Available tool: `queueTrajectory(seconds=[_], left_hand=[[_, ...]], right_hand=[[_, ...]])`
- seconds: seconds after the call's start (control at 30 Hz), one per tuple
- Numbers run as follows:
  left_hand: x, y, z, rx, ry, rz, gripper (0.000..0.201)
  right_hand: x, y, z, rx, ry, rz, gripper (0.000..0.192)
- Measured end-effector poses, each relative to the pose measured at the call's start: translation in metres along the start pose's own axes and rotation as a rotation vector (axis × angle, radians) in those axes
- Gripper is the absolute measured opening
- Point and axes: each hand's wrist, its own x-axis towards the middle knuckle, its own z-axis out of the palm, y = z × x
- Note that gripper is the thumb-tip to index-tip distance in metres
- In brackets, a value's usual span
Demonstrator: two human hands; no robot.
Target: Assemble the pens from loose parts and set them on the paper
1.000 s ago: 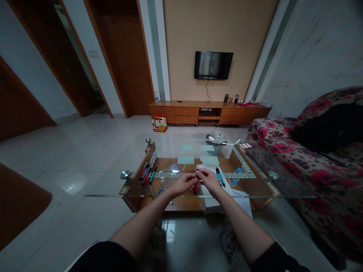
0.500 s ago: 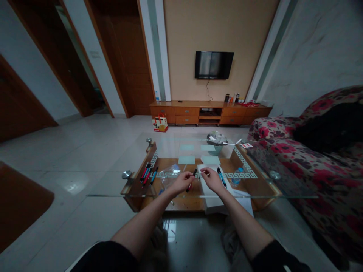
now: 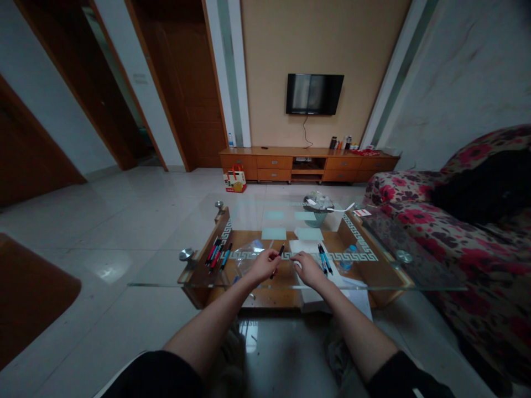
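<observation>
My left hand (image 3: pixel 266 264) is closed around a dark pen (image 3: pixel 281 250), which points up and away, its lower end showing below the fingers. Just to its right, my right hand (image 3: pixel 307 268) is lowered to the glass tabletop (image 3: pixel 166 273), fingers curled and tips together. Whatever small thing may be in those fingertips is hidden. Several red, blue and black pens (image 3: pixel 214 255) lie at the left, with a blue pen (image 3: pixel 226 256) beside them. Close to my right hand, blue-and-black pens (image 3: pixel 324 260) lie side by side.
A clear plastic bag (image 3: pixel 246 253) lies left of my hands. A water bottle (image 3: pixel 347 260) and a white box (image 3: pixel 315 298) show under or through the glass. Beyond stands a basket (image 3: pixel 317 216) with crumpled bags. A flowered sofa (image 3: pixel 415 215) is on the right.
My right hand has moved down to the glass, its fingers curling lower. The pen in my left hand has shifted slightly left and now shows a pale tip at its upper end.
</observation>
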Motion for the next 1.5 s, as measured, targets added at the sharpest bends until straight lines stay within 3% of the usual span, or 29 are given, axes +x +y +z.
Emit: queueTrajectory(seconds=[0.13,0.23,0.37,0.47,1.07,1.5], left_hand=[[-0.002,0.003,0.0,0.03,-0.018,-0.018,0.029],[-0.005,0.008,-0.002,0.094,-0.034,0.088,0.028],[-0.006,0.012,-0.006,0.235,0.026,0.267,0.021],[-0.006,0.014,-0.007,0.295,0.074,0.288,0.018],[-0.007,0.017,-0.009,0.362,0.079,0.335,0.014],[-0.008,0.017,-0.01,0.373,0.064,0.381,0.015]], right_hand=[[0.004,0.001,-0.007,0.133,0.144,0.04,0.023],[0.009,0.003,-0.011,0.31,0.249,0.133,0.015],[0.013,0.005,-0.012,0.565,0.314,0.165,0.024],[0.014,0.006,-0.01,0.634,0.322,0.187,0.027],[0.01,-0.001,-0.013,0.48,0.203,0.089,0.023],[0.009,-0.004,-0.011,0.49,0.167,0.087,0.02]])
